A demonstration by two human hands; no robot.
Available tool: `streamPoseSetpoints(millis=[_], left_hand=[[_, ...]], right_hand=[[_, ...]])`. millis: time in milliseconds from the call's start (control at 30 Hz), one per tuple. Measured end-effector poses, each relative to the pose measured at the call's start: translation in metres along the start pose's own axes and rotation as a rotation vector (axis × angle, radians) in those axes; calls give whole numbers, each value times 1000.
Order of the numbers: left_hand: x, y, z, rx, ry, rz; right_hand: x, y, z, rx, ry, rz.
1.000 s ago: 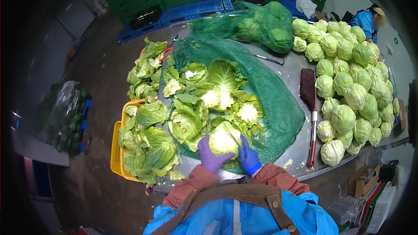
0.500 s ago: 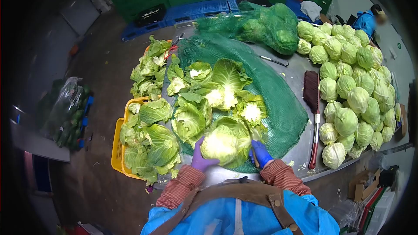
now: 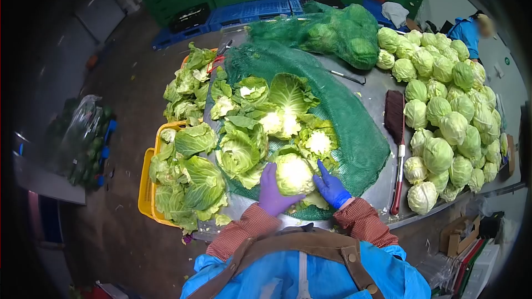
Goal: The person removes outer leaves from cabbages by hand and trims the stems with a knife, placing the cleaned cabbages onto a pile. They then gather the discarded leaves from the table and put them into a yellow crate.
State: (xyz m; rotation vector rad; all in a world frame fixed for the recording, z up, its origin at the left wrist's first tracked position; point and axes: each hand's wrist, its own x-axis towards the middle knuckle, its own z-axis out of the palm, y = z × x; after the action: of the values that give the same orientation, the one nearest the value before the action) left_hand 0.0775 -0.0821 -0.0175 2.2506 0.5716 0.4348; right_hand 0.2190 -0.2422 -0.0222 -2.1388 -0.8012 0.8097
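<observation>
A pale cabbage head (image 3: 293, 175) sits at the near side of the green netting (image 3: 360, 155), among loose outer leaves. My left hand (image 3: 277, 192), in a purple glove, grips its left and near sides, thumb across the front. My right hand (image 3: 333, 189), in a blue glove, is at its right edge with fingers apart; its palm and underside are hidden, and no knife shows. Just beyond lie trimmed leaves with a white cut base (image 3: 320, 143), a large upright leaf (image 3: 288, 102) and a leafy bundle (image 3: 241, 152) on the left.
A yellow crate (image 3: 147, 185) full of leaves stands left of the metal table (image 3: 374, 97). On the right are a brush (image 3: 395, 119) and a large cabbage pile (image 3: 454, 127). A black-handled tool (image 3: 347, 77) lies near a netted bag (image 3: 354, 36). A person in blue (image 3: 465, 33) is far right.
The cabbage has turned and now shows a paler side, apart from its wide outer leaf. My right hand has moved up beside it, fingers spread; the knife seen there earlier is out of sight.
</observation>
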Motion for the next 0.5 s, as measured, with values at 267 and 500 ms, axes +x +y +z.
streamPoseSetpoints(millis=[267,500], left_hand=[[6,0,9,151,2,73],[1,4,8,160,19,111]], right_hand=[[-8,-19,-3,-484,46,-63],[13,-9,-9,-510,67,-139]])
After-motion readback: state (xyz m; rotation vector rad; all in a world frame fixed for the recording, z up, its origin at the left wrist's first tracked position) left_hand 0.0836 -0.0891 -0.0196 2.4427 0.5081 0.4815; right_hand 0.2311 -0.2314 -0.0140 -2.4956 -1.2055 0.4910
